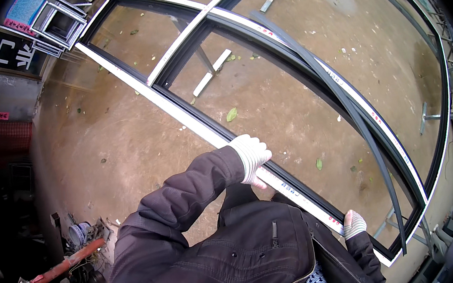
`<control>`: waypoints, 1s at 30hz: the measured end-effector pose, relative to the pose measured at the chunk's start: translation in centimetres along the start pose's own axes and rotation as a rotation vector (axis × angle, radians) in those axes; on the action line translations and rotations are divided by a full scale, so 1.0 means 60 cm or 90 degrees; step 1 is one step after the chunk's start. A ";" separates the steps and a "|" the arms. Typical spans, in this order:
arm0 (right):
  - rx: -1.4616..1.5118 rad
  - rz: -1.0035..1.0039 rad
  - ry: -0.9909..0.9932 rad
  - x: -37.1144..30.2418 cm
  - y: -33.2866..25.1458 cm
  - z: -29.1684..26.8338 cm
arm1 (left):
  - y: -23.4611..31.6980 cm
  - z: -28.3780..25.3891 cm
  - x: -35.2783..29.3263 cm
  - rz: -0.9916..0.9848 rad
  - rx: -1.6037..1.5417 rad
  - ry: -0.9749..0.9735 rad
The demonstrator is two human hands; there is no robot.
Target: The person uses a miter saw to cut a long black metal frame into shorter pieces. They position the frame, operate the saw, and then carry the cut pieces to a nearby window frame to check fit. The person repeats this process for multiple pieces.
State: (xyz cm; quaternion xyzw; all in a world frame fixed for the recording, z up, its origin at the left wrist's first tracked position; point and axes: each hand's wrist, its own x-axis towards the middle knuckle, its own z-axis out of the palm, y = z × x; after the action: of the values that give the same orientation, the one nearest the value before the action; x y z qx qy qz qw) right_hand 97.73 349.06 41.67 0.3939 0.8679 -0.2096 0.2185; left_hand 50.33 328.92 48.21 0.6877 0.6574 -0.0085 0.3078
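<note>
1. Left hand (pixel 252 158) curls firmly around the near white rail (pixel 190 120) of the window frame (pixel 336 77).
2. Right hand (pixel 354 225) holds same rail, nearer its lower-right end.
3. Rail runs upper-left to lower-right; frame spreads beyond both hands.

A large, sectioned frame (pixel 178 112), white with black inner edges, lies roughly level above the brown floor (pixel 114 137).

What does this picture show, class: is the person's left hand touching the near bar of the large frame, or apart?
Touching: the head view shows the left hand wrapped over the near bar.
</note>
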 end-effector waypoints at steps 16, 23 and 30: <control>0.436 -0.263 -0.201 0.432 -0.762 -0.078 | -0.166 0.033 -0.037 0.100 -0.210 0.047; 0.244 -0.370 -0.211 0.484 -1.018 -0.052 | -0.167 0.036 -0.051 0.083 -0.328 -0.103; 0.144 -0.418 -0.223 0.486 -1.059 -0.080 | -0.173 0.038 -0.046 0.152 -0.318 -0.107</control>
State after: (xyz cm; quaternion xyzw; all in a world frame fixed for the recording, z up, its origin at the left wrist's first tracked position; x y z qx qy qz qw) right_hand 30.09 330.68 41.90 0.0754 0.8688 -0.4266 0.2397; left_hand 41.41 324.88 43.25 0.6599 0.5260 0.1328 0.5198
